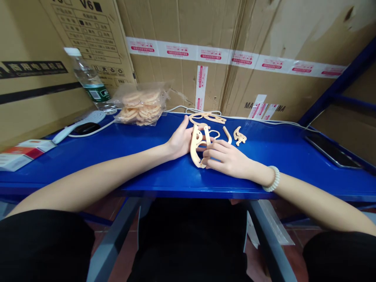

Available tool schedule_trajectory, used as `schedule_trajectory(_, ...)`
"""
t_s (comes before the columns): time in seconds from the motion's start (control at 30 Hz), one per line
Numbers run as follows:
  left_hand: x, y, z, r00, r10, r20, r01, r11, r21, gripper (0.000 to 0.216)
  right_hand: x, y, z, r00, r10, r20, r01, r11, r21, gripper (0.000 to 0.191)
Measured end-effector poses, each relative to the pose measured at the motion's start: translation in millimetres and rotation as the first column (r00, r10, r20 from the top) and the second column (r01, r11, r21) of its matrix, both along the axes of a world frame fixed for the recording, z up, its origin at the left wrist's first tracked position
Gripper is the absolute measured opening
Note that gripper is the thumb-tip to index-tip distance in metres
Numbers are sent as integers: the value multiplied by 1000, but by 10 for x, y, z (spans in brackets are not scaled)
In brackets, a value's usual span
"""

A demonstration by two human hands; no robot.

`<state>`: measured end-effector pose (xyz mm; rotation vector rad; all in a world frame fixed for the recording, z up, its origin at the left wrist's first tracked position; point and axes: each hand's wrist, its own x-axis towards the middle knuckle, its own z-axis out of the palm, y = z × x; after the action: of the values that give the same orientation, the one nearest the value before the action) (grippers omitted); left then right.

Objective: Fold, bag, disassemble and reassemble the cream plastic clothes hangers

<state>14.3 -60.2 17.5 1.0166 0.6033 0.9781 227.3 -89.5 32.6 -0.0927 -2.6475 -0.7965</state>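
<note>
Between both hands I hold a cream plastic piece, apparently a folding clothes hanger (194, 150), with curved arms and round openings. My left hand (182, 138) supports it from the left, thumb raised and fingers passing behind it. My right hand (226, 158) closes its fingers on the lower right side, hiding part of it. Just beyond my right hand lie a bent cream strip (227, 135) and a small hook-shaped cream part (240, 136). Further back are several looped cream parts (210, 116), partly overlapping.
A clear bag of cream parts (142, 105) sits at the back left, near a water bottle (92, 84). A white cable (264, 120) runs along the back of the blue table (141, 156). A phone (331, 149) lies right; a red-white box (25, 152) lies left.
</note>
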Motion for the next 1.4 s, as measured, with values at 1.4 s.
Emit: schedule_trajectory(1.4, 67, -138, -13, 941, 249, -230, -231, 967, 102, 37, 758, 861, 210, 903, -420, 93, 372, 652, -661, 13)
